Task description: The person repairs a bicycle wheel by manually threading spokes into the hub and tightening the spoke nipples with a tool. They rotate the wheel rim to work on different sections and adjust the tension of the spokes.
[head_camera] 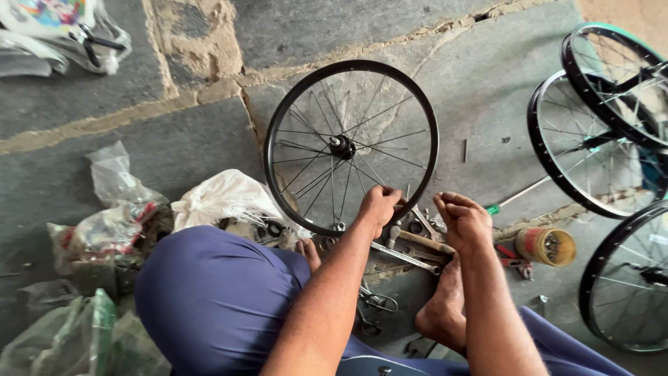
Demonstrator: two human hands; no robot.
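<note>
Closest to me are my own blue-clad knees (209, 292) and a bare foot (442, 313) on the stone floor (452, 76). Just past them my left hand (379, 207) is curled shut against the near rim of a black spoked wheel (351, 147); I cannot tell whether its fingers pinch a spoke or some small part. My right hand (465, 221) sits just beside it, fingers bent inward and bunched, and what it holds, if anything, is hidden. That wheel stands leaning, its hub axle pointing roughly back toward me, its lower rim down among loose tools. I count one wheel in hand and three more wheels (591, 146) stacked overlapping at the floor's right edge. A spanner (407, 257) and pliers (376, 301) lie between my legs, a green-handled screwdriver (518, 195) points toward the right edge, and an open tin (546, 246) lies on its side near it. Plastic bags (111, 223) crowd the left edge; bare floor lies open beyond the wheel.
</note>
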